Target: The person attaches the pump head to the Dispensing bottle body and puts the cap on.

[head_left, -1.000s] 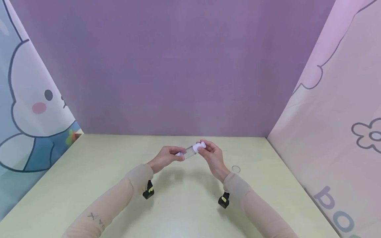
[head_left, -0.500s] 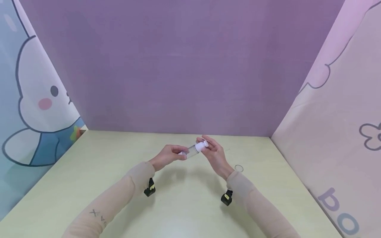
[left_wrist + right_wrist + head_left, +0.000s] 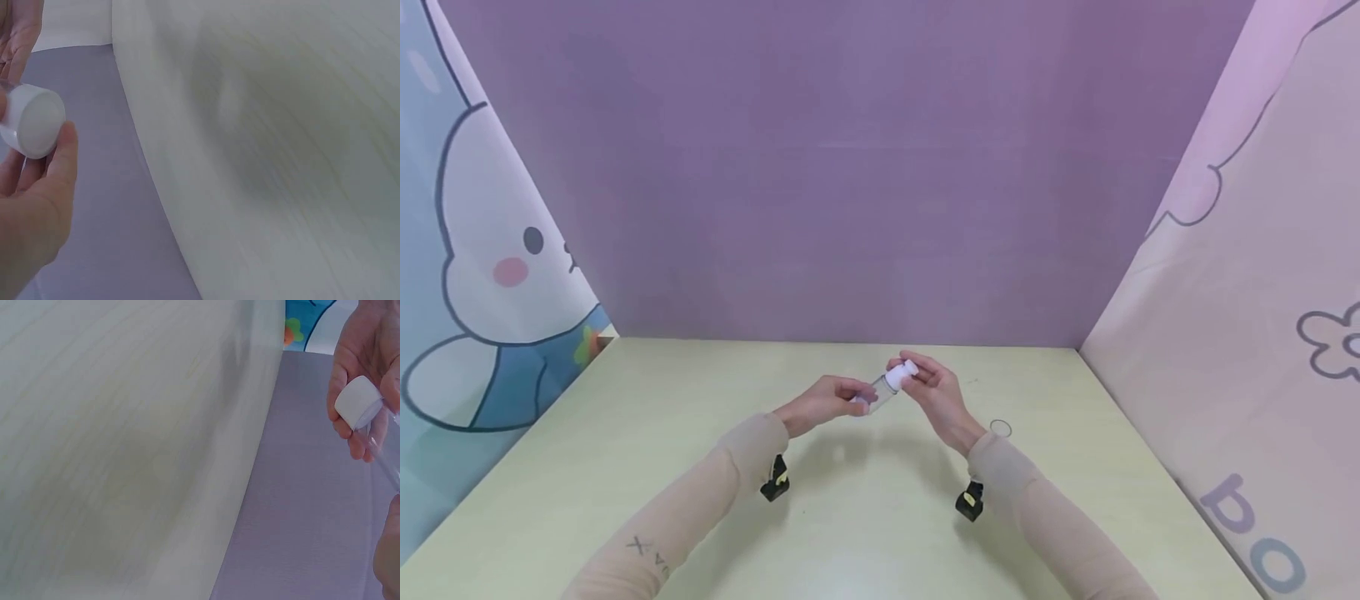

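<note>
A small clear bottle with a white top and a white base is held between both hands above the table, tilted with its top up to the right. My left hand grips the base end; in the left wrist view the round white base sits between thumb and fingers. My right hand has thumb and fingers around the white top, whose narrower tip points right. The right wrist view shows the white base in the left hand, with the thumb of the right hand at the lower edge.
A thin dark ring lies on the pale table, close to the right wrist. Black cameras hang under both wrists. A purple panel closes the back, and printed panels stand along both sides.
The right fingers loosened from the white top half a second ago and now close around it again. The bottle tilts a little more steeply, its base end lower. The head view shifted slightly.
</note>
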### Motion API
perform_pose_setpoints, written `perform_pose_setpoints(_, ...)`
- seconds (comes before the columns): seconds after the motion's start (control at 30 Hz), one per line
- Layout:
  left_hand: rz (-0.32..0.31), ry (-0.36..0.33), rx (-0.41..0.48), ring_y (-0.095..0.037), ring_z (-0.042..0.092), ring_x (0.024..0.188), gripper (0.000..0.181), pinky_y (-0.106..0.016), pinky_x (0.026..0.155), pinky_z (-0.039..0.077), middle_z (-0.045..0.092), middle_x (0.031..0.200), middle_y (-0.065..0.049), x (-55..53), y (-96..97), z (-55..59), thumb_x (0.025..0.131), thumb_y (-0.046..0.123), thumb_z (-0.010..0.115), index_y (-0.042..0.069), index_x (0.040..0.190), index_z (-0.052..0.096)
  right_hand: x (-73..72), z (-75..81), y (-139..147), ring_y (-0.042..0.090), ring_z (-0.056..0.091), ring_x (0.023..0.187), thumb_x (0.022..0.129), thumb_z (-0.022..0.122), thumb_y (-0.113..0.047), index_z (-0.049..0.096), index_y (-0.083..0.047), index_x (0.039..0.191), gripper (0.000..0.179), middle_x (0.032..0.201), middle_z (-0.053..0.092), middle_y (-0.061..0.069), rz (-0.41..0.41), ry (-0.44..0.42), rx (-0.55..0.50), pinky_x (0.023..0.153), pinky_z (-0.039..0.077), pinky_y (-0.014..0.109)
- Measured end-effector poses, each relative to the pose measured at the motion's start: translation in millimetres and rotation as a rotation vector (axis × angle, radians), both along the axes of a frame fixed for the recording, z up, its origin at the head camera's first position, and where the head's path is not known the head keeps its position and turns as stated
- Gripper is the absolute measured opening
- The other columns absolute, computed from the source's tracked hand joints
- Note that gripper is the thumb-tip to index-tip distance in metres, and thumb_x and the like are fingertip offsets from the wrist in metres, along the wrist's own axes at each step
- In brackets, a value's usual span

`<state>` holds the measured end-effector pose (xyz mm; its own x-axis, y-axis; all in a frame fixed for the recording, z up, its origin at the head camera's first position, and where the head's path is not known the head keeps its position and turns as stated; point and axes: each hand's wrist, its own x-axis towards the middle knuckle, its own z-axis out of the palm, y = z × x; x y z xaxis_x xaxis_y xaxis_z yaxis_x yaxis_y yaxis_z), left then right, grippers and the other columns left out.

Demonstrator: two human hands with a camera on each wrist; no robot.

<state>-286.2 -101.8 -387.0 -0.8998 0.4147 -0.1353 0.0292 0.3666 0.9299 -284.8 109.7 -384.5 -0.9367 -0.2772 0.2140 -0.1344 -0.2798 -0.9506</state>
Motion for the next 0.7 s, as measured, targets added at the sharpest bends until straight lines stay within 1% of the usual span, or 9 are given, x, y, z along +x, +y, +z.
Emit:
perform_pose_setpoints(0.1, 0.027, 0.002, -0.004, -0.023, 0.05, 0.114, 0.037, -0.049, 0.098, 0.038, 0.056, 0.127, -0.005, -0.4, 2.5, -2.0, 0.085, 0.023, 0.065, 0.016, 0.121, 0.06, -1.3, -1.7, -0.4, 0.008, 0.061, 0.103, 0.087, 0.053, 0.007, 0.048, 0.002, 0.125, 0.039, 0.104, 0.068, -0.006, -0.056, -0.012, 0.033, 0.092, 0.045, 0.024)
perform_pose_setpoints(0.17, 0.046, 0.003, -0.004, -0.023, 0.05, 0.113, 0.036, -0.049, 0.098, 0.038, 0.056, 0.127, -0.005, -1.6, 4.5, -3.4, 0.085, 0.023, 0.066, 0.017, 0.12, 0.061, -2.0, -1.7, -1.0, 0.008, 0.062, 0.101, 0.086, 0.055, 0.006, 0.05, 0.002, 0.123, 0.038, 0.104, 0.068, -0.003, -0.094, -0.022, 0.045, 0.091, 0.046, 0.024)
perform_pose_setpoints(0.27, 0.086, 0.01, -0.01, -0.023, 0.051, 0.111, 0.033, -0.048, 0.097, 0.039, 0.057, 0.125, -0.004, -3.9, 7.5, -4.8, 0.083, 0.022, 0.067, 0.019, 0.116, 0.063, -2.6, -0.1, -4.1, 0.007, 0.063, 0.097, 0.084, 0.057, 0.009, 0.052, 0.003, 0.121, 0.038, 0.107, 0.068, 0.003, -0.155, -0.042, 0.045, 0.09, 0.047, 0.024)
perform_pose_setpoints(0.33, 0.119, 0.016, -0.016, -0.023, 0.052, 0.11, 0.032, -0.048, 0.096, 0.039, 0.058, 0.124, -0.004, -3.8, 9.6, -4.6, 0.082, 0.02, 0.069, 0.019, 0.114, 0.065, -2.8, 0.0, -7.2, 0.008, 0.064, 0.096, 0.082, 0.058, 0.01, 0.054, 0.003, 0.119, 0.038, 0.109, 0.067, 0.009, -0.2, -0.04, 0.049, 0.089, 0.047, 0.024)
perform_pose_setpoints(0.4, 0.146, 0.028, -0.024, -0.022, 0.053, 0.109, 0.033, -0.047, 0.095, 0.04, 0.059, 0.122, -0.004, -3.3, 11.2, -4.7, 0.081, 0.019, 0.07, 0.018, 0.113, 0.065, -2.2, -1.0, -11.0, 0.009, 0.064, 0.096, 0.081, 0.059, 0.01, 0.055, 0.002, 0.118, 0.037, 0.111, 0.065, 0.012, -0.245, -0.04, 0.057, 0.088, 0.048, 0.024)
perform_pose_setpoints(0.5, 0.18, 0.041, -0.023, -0.022, 0.055, 0.107, 0.034, -0.044, 0.093, 0.042, 0.061, 0.12, -0.005, -2.1, 12.8, -5.7, 0.079, 0.016, 0.071, 0.015, 0.113, 0.065, -0.4, -3.9, -16.4, 0.011, 0.064, 0.099, 0.081, 0.06, 0.009, 0.057, 0.0, 0.116, 0.036, 0.113, 0.064, 0.014, -0.302, -0.041, 0.068, 0.087, 0.048, 0.024)
perform_pose_setpoints(0.6, 0.198, 0.057, -0.012, -0.022, 0.056, 0.105, 0.035, -0.043, 0.092, 0.043, 0.063, 0.117, -0.006, -2.2, 12.9, -7.7, 0.078, 0.015, 0.072, 0.012, 0.112, 0.065, 1.3, -5.7, -21.2, 0.011, 0.063, 0.099, 0.081, 0.06, 0.008, 0.058, 0.0, 0.115, 0.035, 0.113, 0.064, 0.014, -0.342, -0.054, 0.054, 0.086, 0.049, 0.022)
perform_pose_setpoints(0.7, 0.201, 0.088, -0.004, -0.022, 0.057, 0.104, 0.035, -0.043, 0.091, 0.044, 0.064, 0.115, -0.008, -2.5, 11.5, -10.7, 0.077, 0.013, 0.073, 0.011, 0.111, 0.065, 2.3, -6.9, -24.4, 0.01, 0.063, 0.098, 0.081, 0.061, 0.008, 0.058, 0.0, 0.115, 0.035, 0.112, 0.065, 0.015, -0.349, -0.048, 0.056, 0.084, 0.049, 0.022)
